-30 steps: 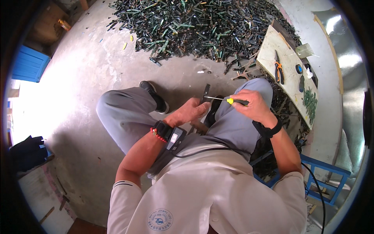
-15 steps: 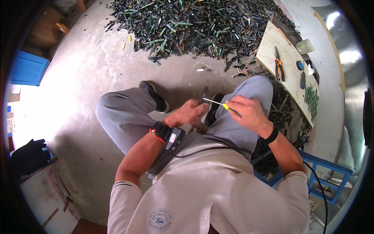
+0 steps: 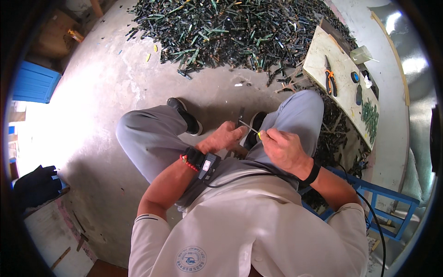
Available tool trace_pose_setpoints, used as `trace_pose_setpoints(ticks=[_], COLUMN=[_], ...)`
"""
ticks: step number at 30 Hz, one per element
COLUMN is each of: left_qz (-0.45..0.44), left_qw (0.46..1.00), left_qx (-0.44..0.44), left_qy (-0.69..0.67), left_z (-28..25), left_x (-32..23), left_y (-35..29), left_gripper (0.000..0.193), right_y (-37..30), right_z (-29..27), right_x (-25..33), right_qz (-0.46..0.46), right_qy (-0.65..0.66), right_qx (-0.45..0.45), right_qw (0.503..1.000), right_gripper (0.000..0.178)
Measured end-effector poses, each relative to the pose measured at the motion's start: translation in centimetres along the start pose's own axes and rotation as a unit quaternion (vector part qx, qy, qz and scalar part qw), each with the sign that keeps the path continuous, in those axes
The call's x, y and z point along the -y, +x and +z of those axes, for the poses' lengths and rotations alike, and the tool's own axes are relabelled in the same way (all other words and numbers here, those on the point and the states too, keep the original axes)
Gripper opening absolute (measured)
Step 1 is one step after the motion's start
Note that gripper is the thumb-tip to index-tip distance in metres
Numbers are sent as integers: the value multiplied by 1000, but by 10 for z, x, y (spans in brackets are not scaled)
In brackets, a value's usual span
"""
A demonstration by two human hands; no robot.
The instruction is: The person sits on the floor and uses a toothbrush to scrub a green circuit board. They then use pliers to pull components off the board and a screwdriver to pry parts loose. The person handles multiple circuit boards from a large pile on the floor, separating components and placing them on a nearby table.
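Between my knees, my left hand is closed around a narrow dark strip-shaped piece, whose far end sticks out past the fingers. Its exact kind is too small to tell. My right hand grips a screwdriver by its handle, where a bit of yellow shows. The thin metal shaft slants toward the left hand, and its tip meets the dark piece or lies right beside it. Most of the handle is hidden in the right palm.
A big heap of dark strip pieces covers the floor ahead. On the right, a pale board carries orange-handled pliers, a blue-black round item and a pile of green strips. A blue frame stands at lower right.
My right hand has shifted left and slightly nearer my body, turning so the screwdriver's shaft slopes more steeply. The left hand, still holding the dark piece, has barely moved.
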State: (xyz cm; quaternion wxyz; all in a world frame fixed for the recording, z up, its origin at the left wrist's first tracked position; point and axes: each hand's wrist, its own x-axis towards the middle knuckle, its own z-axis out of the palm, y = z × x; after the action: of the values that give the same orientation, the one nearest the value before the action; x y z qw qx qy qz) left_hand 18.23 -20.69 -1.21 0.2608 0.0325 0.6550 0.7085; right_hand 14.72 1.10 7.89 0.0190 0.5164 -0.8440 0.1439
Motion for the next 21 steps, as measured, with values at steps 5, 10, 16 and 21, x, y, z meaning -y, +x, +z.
trace_pose_setpoints(ticks=[5,10,16,21], left_qz=[87,30,-21,-78], left_qw=[988,993,997,995], left_qx=[32,18,-62,-57], left_qy=[122,113,39,-29], left_z=[-4,-2,3,1], left_x=[19,17,25,34], left_y=[-1,-2,1,3], left_gripper=[35,37,35,35], right_y=[-2,-5,0,5], right_z=[0,7,15,11], right_x=[10,20,31,21], right_qz=[15,25,21,-11], right_qy=[4,-4,-13,9], right_qx=[11,1,-12,29], right_qw=[1000,1000,1000,999], right_gripper=[25,28,28,28])
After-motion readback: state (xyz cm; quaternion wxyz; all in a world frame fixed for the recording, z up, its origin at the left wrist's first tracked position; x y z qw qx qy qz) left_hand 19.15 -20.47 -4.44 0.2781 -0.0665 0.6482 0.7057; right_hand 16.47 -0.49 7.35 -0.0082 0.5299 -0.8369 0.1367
